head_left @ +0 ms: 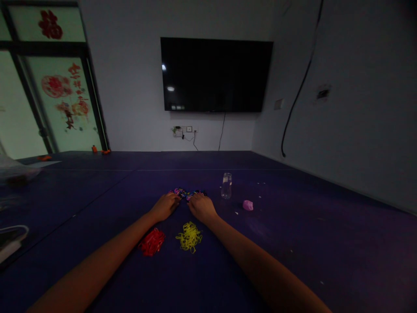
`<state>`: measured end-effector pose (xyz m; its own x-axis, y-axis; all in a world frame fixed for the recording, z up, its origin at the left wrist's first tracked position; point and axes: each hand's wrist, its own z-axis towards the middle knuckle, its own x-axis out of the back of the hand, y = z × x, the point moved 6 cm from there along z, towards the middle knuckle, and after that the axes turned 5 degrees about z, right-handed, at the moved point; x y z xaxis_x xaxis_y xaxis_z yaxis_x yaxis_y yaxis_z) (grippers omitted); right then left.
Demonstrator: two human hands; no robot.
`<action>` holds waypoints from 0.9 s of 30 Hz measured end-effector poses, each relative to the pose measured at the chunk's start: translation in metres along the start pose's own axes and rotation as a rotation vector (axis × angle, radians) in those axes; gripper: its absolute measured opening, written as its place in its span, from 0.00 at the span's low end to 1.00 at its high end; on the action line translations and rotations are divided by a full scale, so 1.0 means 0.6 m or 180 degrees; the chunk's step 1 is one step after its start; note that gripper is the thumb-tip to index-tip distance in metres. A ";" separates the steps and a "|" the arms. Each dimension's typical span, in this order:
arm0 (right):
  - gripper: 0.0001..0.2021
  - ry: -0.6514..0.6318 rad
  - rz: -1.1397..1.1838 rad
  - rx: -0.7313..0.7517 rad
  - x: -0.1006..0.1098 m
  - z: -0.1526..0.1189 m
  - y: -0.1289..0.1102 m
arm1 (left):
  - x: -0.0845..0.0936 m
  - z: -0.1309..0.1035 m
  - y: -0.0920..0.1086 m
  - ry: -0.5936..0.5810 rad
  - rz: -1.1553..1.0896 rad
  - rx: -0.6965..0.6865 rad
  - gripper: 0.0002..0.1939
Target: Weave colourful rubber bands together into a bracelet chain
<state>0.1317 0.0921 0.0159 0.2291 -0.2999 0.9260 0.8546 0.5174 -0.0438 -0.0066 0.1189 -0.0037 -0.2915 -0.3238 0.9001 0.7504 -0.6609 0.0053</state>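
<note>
A mixed heap of small multicoloured bands [181,191] lies on the dark blue-purple table, partly covered by both hands. My left hand [165,206] rests at its left side, fingers stretched forward and touching the bands. On the right part of the heap [196,194] lies my right hand [201,207], its fingers reaching over the bands and slightly apart. Closer to me, between my forearms, a pile of yellow rubber bands [189,237] sits to the right of a pile of red bands [152,241]. The fingertips are partly hidden.
To the right stand a clear glass [226,186] and a crumpled pink lump [248,205]. Small white scraps [236,213] dot the table. A white object with a cable [10,250] and clear plastic [16,169] lie at the left edge. A television [216,74] hangs ahead.
</note>
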 end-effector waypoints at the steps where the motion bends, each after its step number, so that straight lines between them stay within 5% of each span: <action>1: 0.13 -0.0010 -0.0001 0.0011 -0.001 0.000 0.000 | 0.000 0.000 0.001 -0.0012 -0.0015 -0.0015 0.11; 17: 0.12 -0.0063 0.0113 0.0763 -0.003 -0.005 -0.025 | 0.002 0.000 0.001 0.0145 -0.0250 -0.0102 0.11; 27: 0.13 -0.0198 0.0119 0.0516 -0.008 -0.002 -0.016 | -0.008 -0.001 -0.007 0.0130 -0.0229 -0.0094 0.11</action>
<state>0.1232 0.0874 0.0115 0.2256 -0.2305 0.9466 0.7586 0.6512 -0.0222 -0.0088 0.1224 -0.0082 -0.3684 -0.3018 0.8793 0.7090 -0.7030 0.0558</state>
